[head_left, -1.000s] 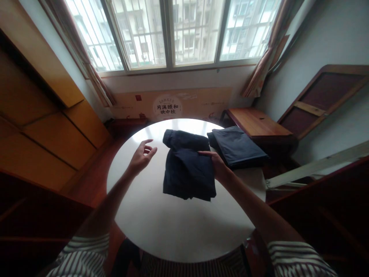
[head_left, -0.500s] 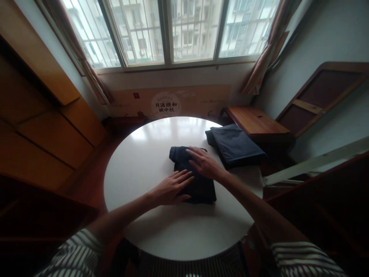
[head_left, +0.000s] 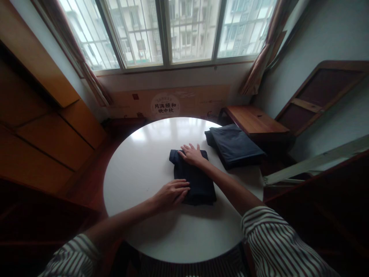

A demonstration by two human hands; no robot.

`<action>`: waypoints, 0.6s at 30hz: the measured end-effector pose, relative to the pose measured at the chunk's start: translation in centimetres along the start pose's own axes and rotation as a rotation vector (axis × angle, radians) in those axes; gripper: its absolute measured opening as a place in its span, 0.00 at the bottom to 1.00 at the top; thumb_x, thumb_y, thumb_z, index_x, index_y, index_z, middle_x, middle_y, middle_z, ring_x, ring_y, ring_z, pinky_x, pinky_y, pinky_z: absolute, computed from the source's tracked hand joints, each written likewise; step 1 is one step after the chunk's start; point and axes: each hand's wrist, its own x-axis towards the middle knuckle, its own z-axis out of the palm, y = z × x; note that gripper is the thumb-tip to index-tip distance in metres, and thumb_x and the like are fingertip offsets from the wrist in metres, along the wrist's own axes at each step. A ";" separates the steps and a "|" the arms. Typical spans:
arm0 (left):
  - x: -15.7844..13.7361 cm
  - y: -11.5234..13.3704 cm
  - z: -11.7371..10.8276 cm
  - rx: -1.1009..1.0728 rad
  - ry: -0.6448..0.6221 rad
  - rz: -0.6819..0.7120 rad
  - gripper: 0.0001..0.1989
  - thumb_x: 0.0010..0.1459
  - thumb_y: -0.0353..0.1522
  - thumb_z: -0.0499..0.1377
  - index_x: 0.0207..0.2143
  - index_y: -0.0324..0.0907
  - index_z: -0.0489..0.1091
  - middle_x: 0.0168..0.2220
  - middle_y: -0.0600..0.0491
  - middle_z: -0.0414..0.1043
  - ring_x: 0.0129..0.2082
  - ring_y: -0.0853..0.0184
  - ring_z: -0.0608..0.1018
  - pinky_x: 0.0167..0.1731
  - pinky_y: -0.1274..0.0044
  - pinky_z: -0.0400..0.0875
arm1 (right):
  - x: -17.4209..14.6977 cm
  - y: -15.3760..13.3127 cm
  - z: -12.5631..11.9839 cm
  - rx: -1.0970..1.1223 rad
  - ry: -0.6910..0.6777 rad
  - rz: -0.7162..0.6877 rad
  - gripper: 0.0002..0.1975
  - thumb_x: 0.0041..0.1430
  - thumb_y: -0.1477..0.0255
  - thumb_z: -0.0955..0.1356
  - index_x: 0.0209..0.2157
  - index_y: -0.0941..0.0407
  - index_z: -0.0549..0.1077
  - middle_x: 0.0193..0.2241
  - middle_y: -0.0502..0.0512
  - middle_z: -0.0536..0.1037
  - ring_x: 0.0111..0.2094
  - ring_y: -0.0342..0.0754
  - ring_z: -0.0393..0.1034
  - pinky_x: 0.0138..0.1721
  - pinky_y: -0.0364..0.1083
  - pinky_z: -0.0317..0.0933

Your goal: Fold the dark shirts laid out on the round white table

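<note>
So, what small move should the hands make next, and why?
Perhaps the right hand should tuck in the small flap of the dark garment: it sticks out past the left side, and that hand lies close by.

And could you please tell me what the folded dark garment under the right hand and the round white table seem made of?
Folded dark garment: matte fabric, perhaps cotton, judging by soft folds and little shine. Round white table: smooth, glossy top with bright reflections, possibly laminate or lacquer.
</note>
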 end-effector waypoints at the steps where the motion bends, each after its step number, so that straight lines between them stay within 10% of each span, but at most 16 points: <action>1: -0.1 -0.3 0.0 -0.069 0.089 -0.093 0.14 0.68 0.32 0.51 0.48 0.41 0.76 0.51 0.44 0.76 0.57 0.58 0.74 0.59 0.64 0.68 | -0.4 0.0 -0.3 0.019 0.086 0.048 0.27 0.70 0.58 0.59 0.64 0.56 0.63 0.65 0.65 0.63 0.66 0.66 0.52 0.64 0.71 0.37; 5: -0.1 -2.3 -0.8 -0.506 0.429 -0.622 0.17 0.62 0.37 0.60 0.53 0.42 0.71 0.57 0.41 0.69 0.57 0.55 0.73 0.56 0.61 0.70 | -3.6 1.8 -1.7 0.293 0.362 0.290 0.33 0.62 0.65 0.67 0.63 0.67 0.60 0.64 0.74 0.59 0.66 0.65 0.51 0.65 0.58 0.48; 8: 1.1 -3.4 -2.0 -0.917 0.479 -0.914 0.32 0.55 0.39 0.68 0.58 0.39 0.63 0.58 0.35 0.67 0.50 0.55 0.78 0.49 0.63 0.75 | -6.2 3.8 -2.7 0.764 0.262 0.552 0.37 0.54 0.66 0.73 0.61 0.65 0.61 0.57 0.74 0.69 0.58 0.63 0.66 0.54 0.55 0.65; 12: 3.8 -3.7 -3.1 -1.026 0.336 -0.974 0.34 0.46 0.39 0.74 0.52 0.36 0.68 0.46 0.41 0.76 0.43 0.59 0.80 0.42 0.71 0.76 | -8.0 4.7 -3.2 1.214 0.041 0.720 0.20 0.52 0.69 0.75 0.45 0.63 0.73 0.39 0.66 0.81 0.37 0.53 0.78 0.32 0.46 0.72; 18: 5.9 -3.8 -1.8 -0.986 0.224 -0.849 0.25 0.42 0.42 0.75 0.37 0.35 0.75 0.37 0.44 0.79 0.40 0.55 0.80 0.41 0.69 0.76 | -8.7 2.7 -2.4 1.581 0.025 0.494 0.23 0.45 0.72 0.78 0.45 0.57 0.74 0.36 0.56 0.82 0.36 0.50 0.78 0.39 0.47 0.73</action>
